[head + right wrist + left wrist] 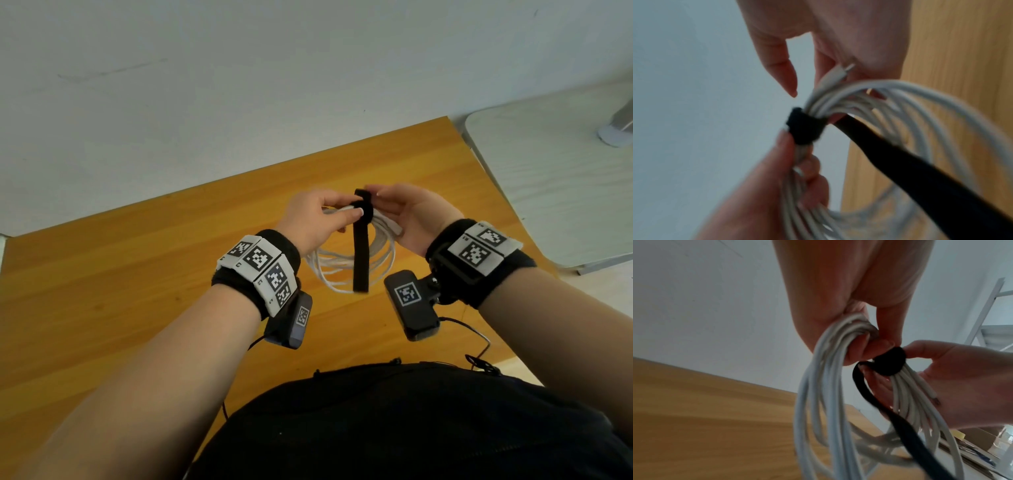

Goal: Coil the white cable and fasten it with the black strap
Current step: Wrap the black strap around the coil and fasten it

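Both hands hold the coiled white cable [346, 263] in the air above the wooden table [120, 308]. The black strap [361, 246] is looped once round the top of the coil, and its long tail hangs down in front of the loops. My left hand [346, 209] grips the bundle [818, 402] just left of the wrap [890, 363], thumb on the strands. My right hand [387, 205] holds the bundle on the other side of the wrap. Its fingers lie behind the strands, and its thumb tip is at the wrap [803, 129]. A cable plug [838, 71] lies against its fingers.
A white wall runs behind the table. A pale grey board [548, 192] with a metal foot [616, 133] on it lies at the right. Thin black wires [479, 342] hang from the wrist cameras near my body. A white frame [982, 313] stands further off.
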A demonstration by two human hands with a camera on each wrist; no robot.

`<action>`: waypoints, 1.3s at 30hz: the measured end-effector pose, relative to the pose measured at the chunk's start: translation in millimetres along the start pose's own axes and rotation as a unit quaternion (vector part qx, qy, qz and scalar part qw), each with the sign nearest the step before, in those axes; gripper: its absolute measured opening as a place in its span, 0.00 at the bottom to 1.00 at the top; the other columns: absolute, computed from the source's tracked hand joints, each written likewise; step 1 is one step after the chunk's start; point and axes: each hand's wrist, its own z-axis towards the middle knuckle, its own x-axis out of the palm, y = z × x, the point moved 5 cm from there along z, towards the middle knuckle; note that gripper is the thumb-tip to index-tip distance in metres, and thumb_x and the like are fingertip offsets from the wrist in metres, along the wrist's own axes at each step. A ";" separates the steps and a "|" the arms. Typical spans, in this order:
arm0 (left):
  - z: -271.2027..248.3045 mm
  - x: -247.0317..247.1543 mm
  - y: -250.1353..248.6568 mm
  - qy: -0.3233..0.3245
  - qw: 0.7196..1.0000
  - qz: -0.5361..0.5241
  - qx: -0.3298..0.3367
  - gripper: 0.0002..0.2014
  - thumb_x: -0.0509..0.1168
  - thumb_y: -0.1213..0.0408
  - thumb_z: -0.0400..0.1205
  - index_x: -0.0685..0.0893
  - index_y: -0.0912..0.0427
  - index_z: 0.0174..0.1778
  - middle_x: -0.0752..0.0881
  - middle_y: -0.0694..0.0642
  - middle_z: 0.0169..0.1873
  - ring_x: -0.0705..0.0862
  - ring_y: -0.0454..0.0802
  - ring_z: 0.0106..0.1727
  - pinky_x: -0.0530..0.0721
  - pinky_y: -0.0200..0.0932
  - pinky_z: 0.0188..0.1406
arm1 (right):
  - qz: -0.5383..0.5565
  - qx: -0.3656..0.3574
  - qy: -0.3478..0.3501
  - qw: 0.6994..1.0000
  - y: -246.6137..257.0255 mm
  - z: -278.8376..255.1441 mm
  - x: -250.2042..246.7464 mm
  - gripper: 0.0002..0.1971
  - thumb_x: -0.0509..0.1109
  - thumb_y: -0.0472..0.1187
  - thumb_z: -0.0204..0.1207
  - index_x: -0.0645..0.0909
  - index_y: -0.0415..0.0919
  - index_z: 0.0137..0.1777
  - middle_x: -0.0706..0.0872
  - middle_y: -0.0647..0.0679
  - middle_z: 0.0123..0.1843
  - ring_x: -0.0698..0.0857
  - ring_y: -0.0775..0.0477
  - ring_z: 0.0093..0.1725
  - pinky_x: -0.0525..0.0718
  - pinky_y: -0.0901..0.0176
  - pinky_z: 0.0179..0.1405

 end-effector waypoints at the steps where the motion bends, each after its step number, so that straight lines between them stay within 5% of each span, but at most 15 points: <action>1: -1.1 1.9 0.8 0.008 1.000 0.002 -0.004 0.13 0.68 0.64 0.79 0.86 0.59 0.59 0.83 0.43 0.36 0.81 0.28 0.26 0.73 0.20 0.27 | 0.012 0.000 -0.015 1.000 2.6 0.0 -1.8 0.10 0.66 0.32 0.76 0.82 0.33 0.56 0.89 0.39 0.50 0.87 0.44 0.47 0.87 0.58 0.43; 5: -3.4 6.3 4.4 0.022 0.999 0.005 -0.022 0.11 0.70 0.62 0.78 0.86 0.52 0.56 0.85 0.41 0.40 0.84 0.31 0.31 0.75 0.20 0.30 | -0.103 -0.033 -0.072 0.991 11.7 -0.4 -3.7 0.07 0.72 0.28 0.72 0.81 0.40 0.45 0.88 0.41 0.43 0.88 0.46 0.40 0.86 0.59 0.39; 10: -3.1 8.1 10.4 0.002 0.999 0.015 -0.046 0.09 0.74 0.64 0.74 0.81 0.53 0.44 0.83 0.46 0.39 0.85 0.37 0.29 0.83 0.33 0.34 | -0.244 -0.109 -0.127 0.955 23.1 -0.7 0.1 0.14 0.78 0.30 0.66 0.78 0.45 0.42 0.87 0.48 0.38 0.88 0.48 0.42 0.86 0.54 0.48; 13: -2.5 5.8 12.3 -0.016 0.999 0.002 -0.045 0.08 0.74 0.64 0.74 0.79 0.53 0.39 0.84 0.46 0.35 0.83 0.34 0.25 0.82 0.31 0.30 | -0.213 -0.134 -0.137 0.958 21.1 -0.8 4.8 0.14 0.78 0.29 0.65 0.77 0.45 0.41 0.86 0.48 0.37 0.87 0.46 0.42 0.85 0.54 0.48; 17: -2.5 1.4 16.1 -0.048 0.997 -0.006 -0.059 0.08 0.73 0.64 0.75 0.79 0.54 0.38 0.85 0.48 0.33 0.85 0.42 0.31 0.83 0.37 0.35 | -0.174 -0.150 -0.119 0.966 17.4 -3.3 10.7 0.14 0.77 0.28 0.65 0.78 0.44 0.41 0.87 0.47 0.37 0.87 0.47 0.41 0.83 0.57 0.45; 23: -1.2 -0.8 26.2 -0.067 0.990 -0.026 -0.118 0.13 0.71 0.60 0.77 0.80 0.59 0.54 0.85 0.50 0.37 0.83 0.39 0.32 0.75 0.32 0.27 | -0.163 -0.131 -0.070 0.975 10.6 -5.7 23.4 0.13 0.74 0.25 0.68 0.78 0.43 0.39 0.85 0.44 0.39 0.86 0.45 0.40 0.83 0.61 0.37; 29: -4.6 -1.7 29.0 -0.044 0.975 -0.126 -0.176 0.12 0.67 0.65 0.81 0.80 0.63 0.59 0.81 0.52 0.32 0.77 0.41 0.27 0.72 0.35 0.24 | -0.220 -0.146 -0.041 0.964 10.1 -9.0 33.8 0.12 0.73 0.25 0.69 0.81 0.44 0.39 0.84 0.45 0.39 0.84 0.44 0.43 0.86 0.54 0.50; 33: -7.8 -0.6 28.9 -0.012 0.945 -0.240 -0.223 0.02 0.62 0.71 0.82 0.78 0.66 0.47 0.77 0.56 0.29 0.75 0.44 0.25 0.69 0.34 0.18 | -0.219 -0.142 -0.030 0.965 9.7 -13.7 36.1 0.10 0.74 0.25 0.68 0.83 0.42 0.38 0.87 0.45 0.38 0.86 0.48 0.39 0.86 0.62 0.47; 37: -8.8 -1.5 27.3 -0.018 0.908 -0.338 -0.246 0.07 0.59 0.68 0.80 0.75 0.63 0.36 0.75 0.56 0.27 0.73 0.48 0.27 0.66 0.36 0.19 | -0.225 -0.142 -0.027 0.964 11.3 -16.2 37.6 0.09 0.76 0.27 0.67 0.85 0.42 0.34 0.88 0.48 0.34 0.88 0.54 0.36 0.84 0.67 0.46; 39: -7.9 -2.4 28.7 -0.018 0.916 -0.327 -0.233 0.09 0.62 0.65 0.82 0.76 0.62 0.35 0.74 0.55 0.27 0.73 0.46 0.26 0.65 0.34 0.17 | -0.249 -0.145 -0.020 0.958 11.4 -16.6 38.7 0.09 0.76 0.28 0.66 0.86 0.43 0.33 0.88 0.50 0.34 0.87 0.55 0.38 0.83 0.66 0.49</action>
